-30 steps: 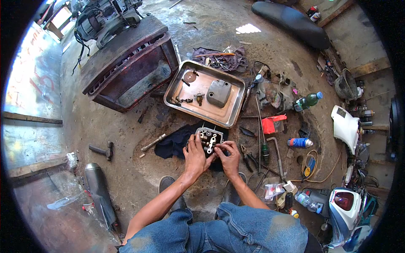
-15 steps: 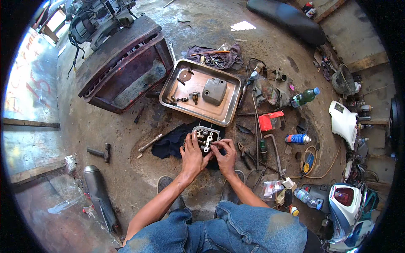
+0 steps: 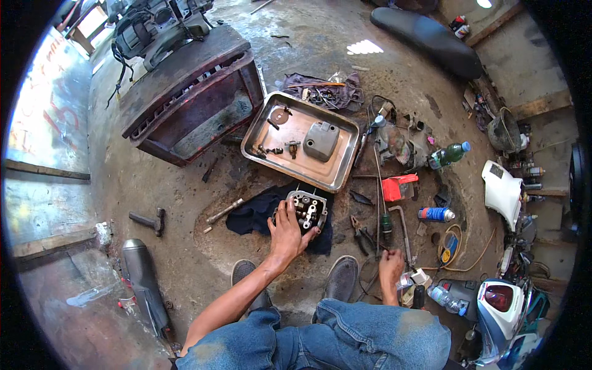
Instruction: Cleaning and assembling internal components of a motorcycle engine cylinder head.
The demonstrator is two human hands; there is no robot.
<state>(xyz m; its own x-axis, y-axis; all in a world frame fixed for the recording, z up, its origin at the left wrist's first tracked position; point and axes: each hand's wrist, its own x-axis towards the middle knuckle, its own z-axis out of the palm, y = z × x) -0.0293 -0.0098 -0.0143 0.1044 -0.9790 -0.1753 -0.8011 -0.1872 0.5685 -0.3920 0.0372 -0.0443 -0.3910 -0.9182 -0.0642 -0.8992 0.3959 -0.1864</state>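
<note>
Cylinder head [image 3: 316, 213] near cloth's [image 3: 250, 216] right edge | left hand [image 3: 285, 237] clamped on it: brace firmly | right hand [image 3: 390, 267] near screwdriver [image 3: 386, 224], grip can't tell

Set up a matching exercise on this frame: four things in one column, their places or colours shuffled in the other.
1. Left hand
2. Right hand
3. Hammer
4. Spray can

A. Blue and red
B. Left of the dark cloth
C. Resting on the engine part
D. Near the lower end of the bent metal rod

Pairs: 1-C, 2-D, 3-B, 4-A
</note>
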